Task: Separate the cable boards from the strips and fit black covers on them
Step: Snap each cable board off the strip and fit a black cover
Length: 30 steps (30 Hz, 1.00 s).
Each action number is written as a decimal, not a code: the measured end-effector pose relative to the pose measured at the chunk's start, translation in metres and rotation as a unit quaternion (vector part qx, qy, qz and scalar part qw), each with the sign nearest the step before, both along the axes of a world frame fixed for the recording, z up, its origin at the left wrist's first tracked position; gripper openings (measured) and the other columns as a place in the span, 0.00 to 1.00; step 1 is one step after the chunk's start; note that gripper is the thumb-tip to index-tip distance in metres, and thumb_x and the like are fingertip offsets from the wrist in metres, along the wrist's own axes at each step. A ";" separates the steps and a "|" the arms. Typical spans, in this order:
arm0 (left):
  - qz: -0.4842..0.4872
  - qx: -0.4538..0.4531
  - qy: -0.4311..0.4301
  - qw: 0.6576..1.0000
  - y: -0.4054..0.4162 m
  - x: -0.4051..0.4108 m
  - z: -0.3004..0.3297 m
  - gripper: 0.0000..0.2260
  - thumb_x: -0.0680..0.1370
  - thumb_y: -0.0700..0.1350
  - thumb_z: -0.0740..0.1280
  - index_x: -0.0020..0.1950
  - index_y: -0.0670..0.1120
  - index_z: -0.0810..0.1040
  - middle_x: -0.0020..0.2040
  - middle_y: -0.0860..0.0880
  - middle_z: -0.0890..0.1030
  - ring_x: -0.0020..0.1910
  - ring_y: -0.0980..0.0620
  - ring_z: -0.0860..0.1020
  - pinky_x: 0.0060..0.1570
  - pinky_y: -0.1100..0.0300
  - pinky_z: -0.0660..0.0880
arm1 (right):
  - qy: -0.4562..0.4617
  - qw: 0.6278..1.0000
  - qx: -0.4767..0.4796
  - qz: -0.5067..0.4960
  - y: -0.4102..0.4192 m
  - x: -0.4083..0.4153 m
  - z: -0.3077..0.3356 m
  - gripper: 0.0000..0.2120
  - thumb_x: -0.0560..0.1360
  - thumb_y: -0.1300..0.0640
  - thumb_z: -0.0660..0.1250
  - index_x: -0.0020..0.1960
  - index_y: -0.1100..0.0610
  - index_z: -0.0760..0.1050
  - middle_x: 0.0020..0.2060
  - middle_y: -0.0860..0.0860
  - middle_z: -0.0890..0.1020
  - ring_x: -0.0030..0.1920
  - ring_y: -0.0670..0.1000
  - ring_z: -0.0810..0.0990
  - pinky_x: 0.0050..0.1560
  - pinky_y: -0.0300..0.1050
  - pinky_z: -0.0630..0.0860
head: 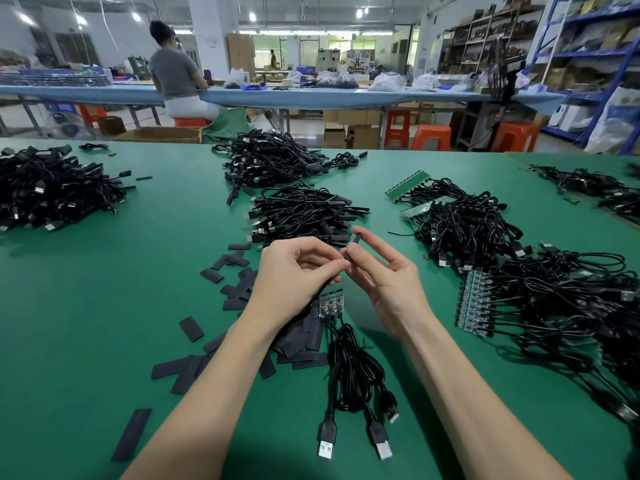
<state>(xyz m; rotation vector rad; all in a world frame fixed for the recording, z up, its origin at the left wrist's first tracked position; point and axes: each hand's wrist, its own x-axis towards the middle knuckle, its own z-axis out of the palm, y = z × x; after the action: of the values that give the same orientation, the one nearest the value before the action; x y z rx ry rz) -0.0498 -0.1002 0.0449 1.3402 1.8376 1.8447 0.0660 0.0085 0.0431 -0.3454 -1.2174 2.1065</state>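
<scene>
Right now I pinch a black cover [354,244] between my right hand [382,278] and left hand [294,275], both closed on it above the green table [104,289]. Just below lie three loose cable boards [330,304]; further right, boards on a strip [472,301].

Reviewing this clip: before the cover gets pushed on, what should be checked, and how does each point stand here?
1. Black cover pinched in right hand: ok.
2. Left hand grips the cable: ok.
3. Board seated in the cover's mouth: cannot tell, fingers hide it.
4. Three bare boards wait below the hands: ok.
5. Spare covers lie within reach: ok.
6. Unsplit strip to the right: ok.
</scene>
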 end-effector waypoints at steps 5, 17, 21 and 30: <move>-0.011 0.007 -0.010 1.000 -0.001 0.002 0.000 0.03 0.72 0.41 0.78 0.42 0.47 0.86 0.37 0.46 0.86 0.37 0.46 0.86 0.42 0.56 0.83 | -0.008 1.000 0.006 -0.005 0.001 0.001 0.002 0.17 0.67 0.59 0.76 0.56 0.56 0.83 0.41 0.56 0.86 0.40 0.49 0.84 0.47 0.39 0.81; -0.025 -0.001 -0.013 1.000 -0.001 0.007 0.002 0.04 0.72 0.39 0.78 0.42 0.45 0.86 0.37 0.47 0.86 0.37 0.47 0.86 0.41 0.61 0.82 | -0.031 0.999 0.003 -0.011 0.006 0.004 0.004 0.09 0.70 0.60 0.76 0.50 0.55 0.86 0.42 0.55 0.86 0.41 0.49 0.84 0.43 0.38 0.81; -0.021 -0.002 -0.013 1.000 -0.001 0.009 0.003 0.03 0.72 0.38 0.78 0.42 0.43 0.85 0.37 0.47 0.86 0.36 0.47 0.86 0.40 0.61 0.81 | -0.024 1.000 0.000 -0.013 0.006 0.004 0.004 0.10 0.66 0.57 0.77 0.48 0.52 0.87 0.41 0.56 0.86 0.41 0.49 0.85 0.42 0.38 0.81; -0.016 -0.010 -0.014 1.000 -0.001 0.011 0.004 0.03 0.72 0.38 0.78 0.43 0.42 0.85 0.37 0.46 0.86 0.36 0.47 0.86 0.40 0.62 0.81 | -0.030 0.999 0.006 -0.018 0.010 0.006 0.004 0.08 0.67 0.58 0.77 0.46 0.54 0.87 0.43 0.57 0.87 0.41 0.49 0.84 0.43 0.38 0.80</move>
<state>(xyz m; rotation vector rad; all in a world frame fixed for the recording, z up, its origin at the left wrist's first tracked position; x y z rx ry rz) -0.0385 -0.1010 0.0494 1.3238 1.8049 1.8142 0.0721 0.0186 0.0473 -0.4254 -1.2495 2.0702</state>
